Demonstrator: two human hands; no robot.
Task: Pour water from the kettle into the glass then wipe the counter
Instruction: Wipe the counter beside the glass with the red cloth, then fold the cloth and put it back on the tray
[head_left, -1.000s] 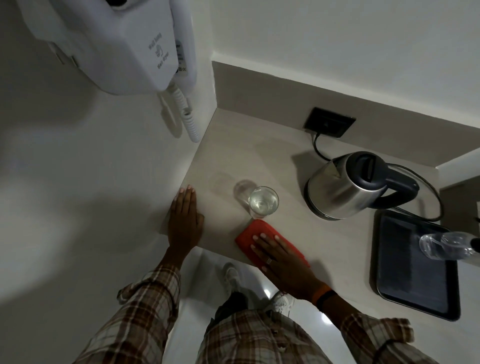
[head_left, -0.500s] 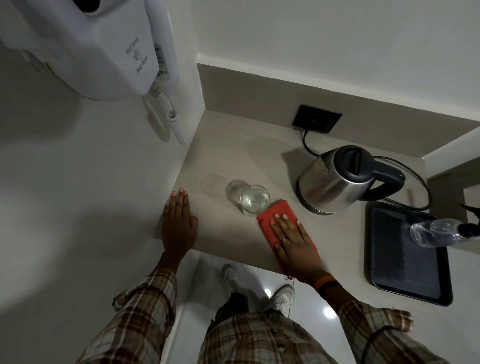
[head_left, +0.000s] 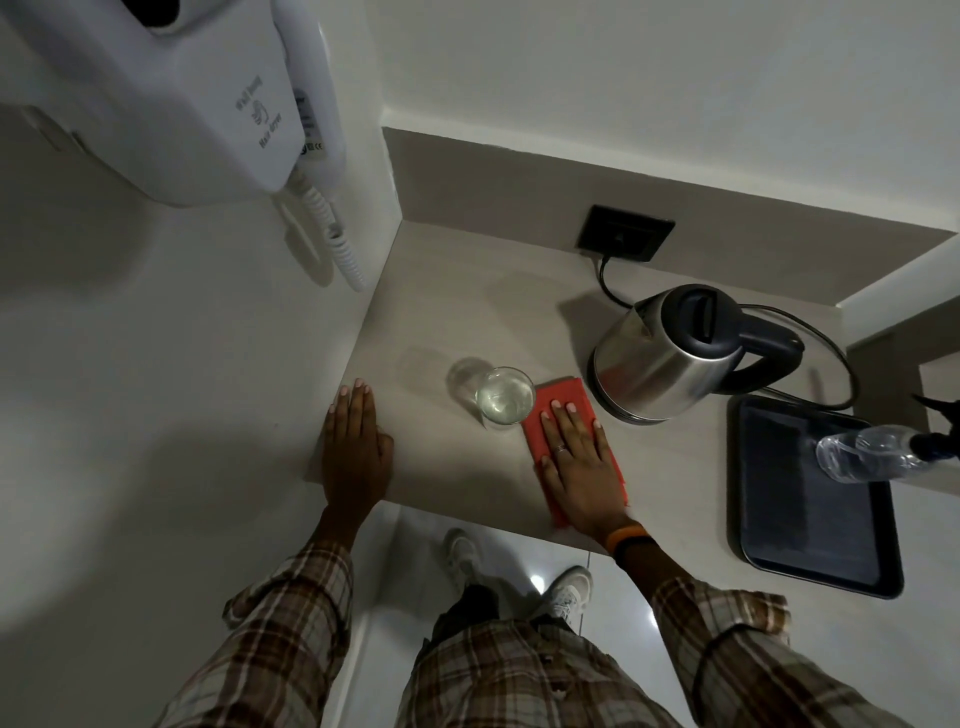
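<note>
A steel kettle (head_left: 660, 358) with a black lid and handle stands upright on the beige counter (head_left: 467, 291), its cord running to a wall socket. A clear glass (head_left: 504, 396) holding water sits left of it. Between the two lies a red cloth (head_left: 563, 397), with my right hand (head_left: 579, 462) pressed flat on it, fingers pointing toward the wall. My left hand (head_left: 356, 447) rests flat on the counter's left corner, fingers together, holding nothing.
A dark tray (head_left: 810, 525) lies at the right with a clear plastic bottle (head_left: 872, 452) over its far corner. A white wall-mounted hair dryer (head_left: 197, 98) with a coiled cord hangs at the upper left. The counter's front edge runs just under my wrists.
My right hand has slid the red cloth away from the front edge and to the right, up between the glass and the kettle. My left hand has stayed put.
</note>
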